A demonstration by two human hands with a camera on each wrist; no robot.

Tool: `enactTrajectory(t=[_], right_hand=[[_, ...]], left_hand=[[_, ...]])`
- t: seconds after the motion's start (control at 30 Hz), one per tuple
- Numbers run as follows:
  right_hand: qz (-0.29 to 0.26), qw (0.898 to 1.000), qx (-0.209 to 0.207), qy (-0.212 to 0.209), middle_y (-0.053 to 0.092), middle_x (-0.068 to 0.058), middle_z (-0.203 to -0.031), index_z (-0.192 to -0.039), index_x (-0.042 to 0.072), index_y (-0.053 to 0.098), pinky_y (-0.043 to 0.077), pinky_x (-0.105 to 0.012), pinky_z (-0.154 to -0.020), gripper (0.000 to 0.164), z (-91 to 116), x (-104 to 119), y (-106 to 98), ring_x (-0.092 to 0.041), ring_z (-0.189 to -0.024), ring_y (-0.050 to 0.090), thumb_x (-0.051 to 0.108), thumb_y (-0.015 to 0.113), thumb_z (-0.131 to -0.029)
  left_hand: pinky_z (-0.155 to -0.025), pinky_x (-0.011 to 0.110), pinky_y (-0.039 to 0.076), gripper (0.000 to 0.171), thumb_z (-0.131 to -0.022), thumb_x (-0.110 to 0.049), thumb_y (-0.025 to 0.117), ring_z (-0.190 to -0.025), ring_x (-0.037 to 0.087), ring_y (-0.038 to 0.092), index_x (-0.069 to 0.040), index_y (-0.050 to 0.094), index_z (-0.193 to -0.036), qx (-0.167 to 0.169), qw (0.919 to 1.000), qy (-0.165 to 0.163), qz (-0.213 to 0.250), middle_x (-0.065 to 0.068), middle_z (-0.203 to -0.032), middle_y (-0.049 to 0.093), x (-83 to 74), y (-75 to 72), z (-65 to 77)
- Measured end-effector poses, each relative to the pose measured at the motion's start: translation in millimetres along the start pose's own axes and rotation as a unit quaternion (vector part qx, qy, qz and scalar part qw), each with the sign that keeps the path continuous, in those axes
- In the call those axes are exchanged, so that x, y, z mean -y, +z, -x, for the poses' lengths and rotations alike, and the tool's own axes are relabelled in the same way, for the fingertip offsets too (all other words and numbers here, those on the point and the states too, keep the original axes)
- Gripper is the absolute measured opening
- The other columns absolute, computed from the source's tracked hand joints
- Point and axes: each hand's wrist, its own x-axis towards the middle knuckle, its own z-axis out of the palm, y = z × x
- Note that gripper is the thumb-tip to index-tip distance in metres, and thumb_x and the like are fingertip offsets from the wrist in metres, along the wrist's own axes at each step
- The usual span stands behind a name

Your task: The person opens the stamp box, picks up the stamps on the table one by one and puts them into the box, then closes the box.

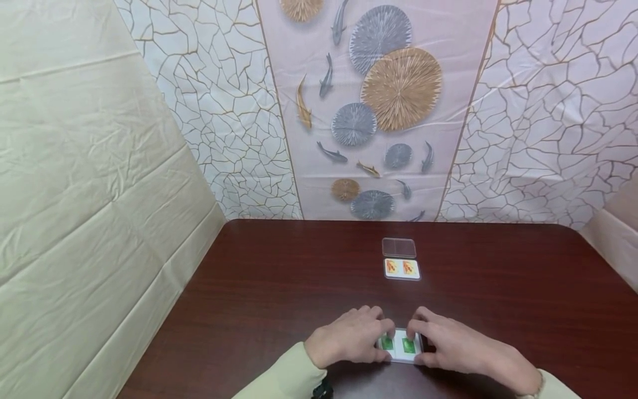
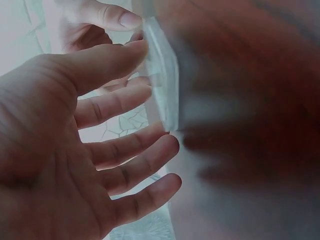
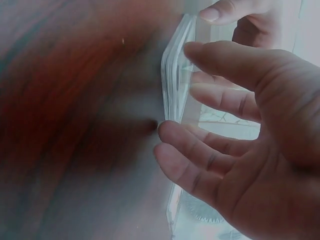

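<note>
A small flat clear case holding a white card with two green pictures lies at the near part of the dark table. My left hand grips its left end, thumb at the near edge and index finger on top. On the right end, my right hand holds it the same way. In the right wrist view the case shows stacked clear layers at its edge. The other fingers of the left hand are spread beside the case, as are those of the right hand.
Farther back on the brown table lies a second clear case with two orange pictures on white. Directly behind it is a clear flat lid. Patterned cloth hangs along the table's far edge.
</note>
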Motion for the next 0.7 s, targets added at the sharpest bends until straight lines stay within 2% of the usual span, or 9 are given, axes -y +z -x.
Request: enactTrajectory(t=[0.13, 0.33, 0.6, 0.7], right_hand=[[-0.005, 1.000, -0.020, -0.013, 0.049, 0.010, -0.101, -0.094, 0.026, 0.060, 0.039, -0.017, -0.058, 0.019, -1.5, -5.9, -3.0, 0.004, -0.070, 0.045, 0.028, 0.076, -0.084], [-0.002, 1.000, -0.026, -0.003, 0.049, 0.010, -0.091, -0.095, 0.024, 0.061, 0.040, -0.017, -0.058, 0.015, -8.0, -13.2, -11.9, 0.003, -0.069, 0.045, 0.027, 0.074, -0.087], [-0.002, 0.999, -0.035, 0.021, 0.054, 0.006, -0.089, -0.093, 0.023, 0.062, 0.041, -0.019, -0.058, 0.013, -19.5, -21.5, -27.1, 0.002, -0.067, 0.047, 0.025, 0.074, -0.087], [-0.001, 0.999, -0.039, 0.031, 0.055, 0.004, -0.090, -0.093, 0.022, 0.062, 0.041, -0.020, -0.058, 0.012, -24.8, -24.8, -32.5, 0.001, -0.066, 0.047, 0.023, 0.073, -0.087]], left_hand=[[-0.068, 0.021, 0.042, 0.028, -0.088, -0.047, 0.069, -0.087, 0.006, 0.051, -0.030, 0.066, -0.110, -0.012, 0.9999, 0.004, -0.003, -0.009, -0.104, 0.059, 3.2, -5.9, -4.4], [-0.067, 0.022, 0.042, 0.024, -0.089, -0.044, 0.068, -0.082, 0.007, 0.052, -0.028, 0.066, -0.107, -0.015, 0.9999, 0.000, -0.002, -0.009, -0.095, 0.059, 7.0, -17.4, -14.9], [-0.071, 0.022, 0.046, 0.028, -0.090, -0.043, 0.068, -0.085, 0.007, 0.054, -0.027, 0.066, -0.113, -0.010, 0.9997, -0.014, 0.015, -0.008, -0.100, 0.062, 11.3, -31.2, -28.3], [-0.071, 0.021, 0.045, 0.027, -0.090, -0.041, 0.069, -0.084, 0.006, 0.054, -0.026, 0.066, -0.112, -0.018, 0.9995, -0.017, 0.021, -0.007, -0.103, 0.064, 14.3, -34.7, -35.3]])
